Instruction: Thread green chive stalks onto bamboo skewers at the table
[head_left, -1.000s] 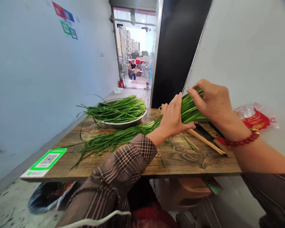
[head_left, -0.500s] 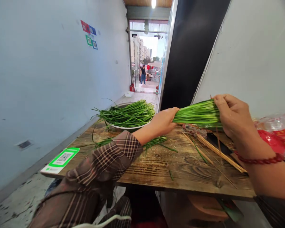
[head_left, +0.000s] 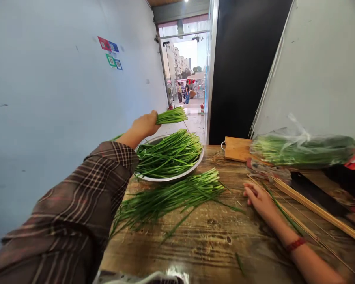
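Note:
My left hand (head_left: pixel 145 125) is closed round a bunch of garlic chives (head_left: pixel 173 115), raised above the far side of a metal bowl (head_left: pixel 177 176). The pale cut ends point right; the leaves trail behind my wrist. More garlic chives (head_left: pixel 171 154) are heaped in the bowl, and a loose pile (head_left: pixel 171 195) lies on the wooden table in front of it. My right hand (head_left: pixel 256 197) is low over the table, right of that pile and beside the thin bamboo sticks (head_left: pixel 313 207). Its fingers are loosely bent and apart, with nothing visible in them.
A small cutting board (head_left: pixel 236 149) and a clear plastic bag of greens (head_left: pixel 304 148) lie at the back right. A dark-bladed knife (head_left: pixel 316 193) rests beyond the sticks. A wall (head_left: pixel 62 98) runs along the left. People (head_left: pixel 187 93) are outside the glass doorway.
My left hand has carried the bunch leftward to above the bowl. My right hand has let go of it and come down to the table. The view has shifted, showing more table.

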`<state>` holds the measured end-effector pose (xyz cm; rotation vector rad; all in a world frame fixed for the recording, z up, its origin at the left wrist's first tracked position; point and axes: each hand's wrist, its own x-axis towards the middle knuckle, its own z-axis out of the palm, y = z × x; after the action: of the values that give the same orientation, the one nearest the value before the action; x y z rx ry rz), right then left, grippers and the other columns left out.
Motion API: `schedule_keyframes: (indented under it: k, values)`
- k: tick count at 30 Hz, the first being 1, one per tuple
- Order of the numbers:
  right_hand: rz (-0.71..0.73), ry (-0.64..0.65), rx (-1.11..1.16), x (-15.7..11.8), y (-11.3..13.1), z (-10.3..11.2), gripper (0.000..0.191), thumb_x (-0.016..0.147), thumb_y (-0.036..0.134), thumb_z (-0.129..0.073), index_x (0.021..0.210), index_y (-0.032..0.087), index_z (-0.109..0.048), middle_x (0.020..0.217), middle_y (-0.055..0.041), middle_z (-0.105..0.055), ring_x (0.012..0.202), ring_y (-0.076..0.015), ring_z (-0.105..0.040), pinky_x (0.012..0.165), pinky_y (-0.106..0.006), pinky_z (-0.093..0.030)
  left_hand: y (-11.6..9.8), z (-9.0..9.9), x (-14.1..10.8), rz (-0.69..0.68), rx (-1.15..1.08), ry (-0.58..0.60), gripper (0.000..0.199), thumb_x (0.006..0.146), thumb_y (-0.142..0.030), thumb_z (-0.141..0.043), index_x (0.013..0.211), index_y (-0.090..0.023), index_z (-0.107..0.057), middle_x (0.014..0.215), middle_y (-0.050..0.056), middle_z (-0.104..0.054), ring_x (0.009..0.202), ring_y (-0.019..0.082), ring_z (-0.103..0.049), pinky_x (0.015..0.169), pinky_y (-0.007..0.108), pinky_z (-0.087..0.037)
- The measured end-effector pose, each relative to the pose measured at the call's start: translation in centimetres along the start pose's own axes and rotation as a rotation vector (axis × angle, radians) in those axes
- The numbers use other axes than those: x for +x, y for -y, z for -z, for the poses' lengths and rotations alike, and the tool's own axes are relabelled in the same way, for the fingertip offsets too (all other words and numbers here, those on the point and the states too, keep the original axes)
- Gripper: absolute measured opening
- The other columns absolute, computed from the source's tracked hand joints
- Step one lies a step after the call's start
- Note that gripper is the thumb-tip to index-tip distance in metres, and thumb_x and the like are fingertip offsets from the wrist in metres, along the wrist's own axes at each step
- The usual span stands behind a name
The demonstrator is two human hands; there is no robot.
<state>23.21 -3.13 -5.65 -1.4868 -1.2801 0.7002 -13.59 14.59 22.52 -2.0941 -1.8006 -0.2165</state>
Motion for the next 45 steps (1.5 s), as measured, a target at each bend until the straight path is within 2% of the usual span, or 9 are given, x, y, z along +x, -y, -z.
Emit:
schedule_keyframes:
  k: [9, 15, 18, 24, 28, 34, 37, 41, 45]
  values:
    - [-0.008, 0.033, -0.174, -0.4, -1.1, -0.1, 0.028, 0.084, 0.047, -0.053, 0.104, 0.030, -0.061, 0.073, -0.0025, -0.068, 0.053, -0.0239, -0.061, 0.052, -0.040, -0.052, -0.4, -10.9, 9.0, 0.049, -0.130, 0.048, 0.053, 0.088, -0.051, -0.042, 0.126, -0.016, -0.049, 0.117, 0.019, -0.064, 0.107, 0.029, -0.061, 0.087, 0.037, -0.048]
    - [-0.016, 0.032, -0.299, -0.7, -0.5, 0.1, 0.032, 0.084, 0.051, -0.051, 0.103, 0.029, -0.064, 0.077, -0.0035, -0.071, 0.064, -0.0240, -0.067, 0.059, -0.037, -0.055, -1.0, -19.0, 10.1, -0.131, -0.070, 0.249, 0.075, 0.086, -0.064, -0.038, 0.144, -0.016, -0.034, 0.135, 0.021, -0.051, 0.123, 0.033, -0.052, 0.103, 0.042, -0.038]
    - [-0.034, 0.073, -0.339, -0.7, -1.0, 0.2, 0.035, 0.087, 0.049, -0.049, 0.109, 0.026, -0.063, 0.084, -0.0054, -0.072, 0.070, -0.0223, -0.068, 0.065, -0.034, -0.054, -0.5, -21.3, 10.1, -0.163, -0.084, 0.266, 0.077, 0.089, -0.063, -0.032, 0.149, -0.015, -0.024, 0.141, 0.020, -0.045, 0.131, 0.033, -0.044, 0.109, 0.042, -0.030]
    - [0.031, 0.093, -0.353, -0.6, -1.4, 0.1, 0.035, 0.089, 0.046, -0.047, 0.111, 0.023, -0.061, 0.093, -0.0068, -0.072, 0.082, -0.0228, -0.068, 0.073, -0.034, -0.052, -0.2, -18.6, 10.1, -0.105, -0.067, 0.369, 0.098, 0.077, -0.072, -0.047, 0.151, -0.013, -0.021, 0.145, 0.022, -0.040, 0.131, 0.036, -0.043, 0.106, 0.043, -0.036]
    - [0.080, 0.099, -0.352, -0.4, -1.0, 0.1, 0.034, 0.091, 0.044, -0.046, 0.110, 0.021, -0.061, 0.089, -0.0062, -0.071, 0.079, -0.0209, -0.067, 0.071, -0.032, -0.050, -1.3, -14.7, 7.7, -0.118, -0.010, 0.252, 0.091, 0.078, -0.064, -0.054, 0.150, -0.019, -0.023, 0.144, 0.021, -0.041, 0.128, 0.040, -0.044, 0.101, 0.052, -0.038]
    - [0.137, 0.085, -0.402, -0.2, -0.8, 0.3, 0.032, 0.090, 0.040, -0.048, 0.108, 0.018, -0.063, 0.082, -0.0047, -0.070, 0.070, -0.0190, -0.064, 0.066, -0.030, -0.046, -5.4, -8.1, 0.1, -0.396, -0.288, 0.003, 0.071, 0.085, -0.044, -0.055, 0.145, -0.013, -0.034, 0.129, 0.014, -0.055, 0.117, 0.026, -0.054, 0.103, 0.041, -0.040]
    - [0.152, 0.065, -0.422, 0.0, -0.8, 0.2, 0.030, 0.088, 0.038, -0.050, 0.106, 0.018, -0.064, 0.079, -0.0045, -0.070, 0.065, -0.0178, -0.061, 0.062, -0.029, -0.043, -8.1, -6.1, -5.2, -0.601, -0.360, -0.016, 0.057, 0.085, -0.039, -0.058, 0.135, -0.016, -0.048, 0.126, 0.012, -0.058, 0.114, 0.024, -0.055, 0.101, 0.041, -0.042]
    - [0.216, 0.044, -0.415, 0.0, -0.8, 0.3, 0.027, 0.088, 0.035, -0.051, 0.104, 0.017, -0.065, 0.079, -0.0050, -0.070, 0.065, -0.0178, -0.060, 0.064, -0.029, -0.043, -11.1, -6.7, -12.0, -0.797, -0.451, 0.031, 0.043, 0.087, -0.033, -0.056, 0.127, -0.017, -0.055, 0.119, 0.012, -0.062, 0.106, 0.022, -0.060, 0.094, 0.040, -0.046]
    - [0.284, 0.007, -0.377, -0.3, -0.8, 0.6, 0.026, 0.089, 0.033, -0.049, 0.101, 0.017, -0.066, 0.079, -0.0060, -0.071, 0.071, -0.0194, -0.064, 0.069, -0.031, -0.046, -12.8, -10.4, -16.6, -0.716, -0.561, 0.098, 0.032, 0.088, -0.027, -0.056, 0.117, -0.017, -0.062, 0.114, 0.011, -0.065, 0.104, 0.022, -0.060, 0.091, 0.040, -0.048]
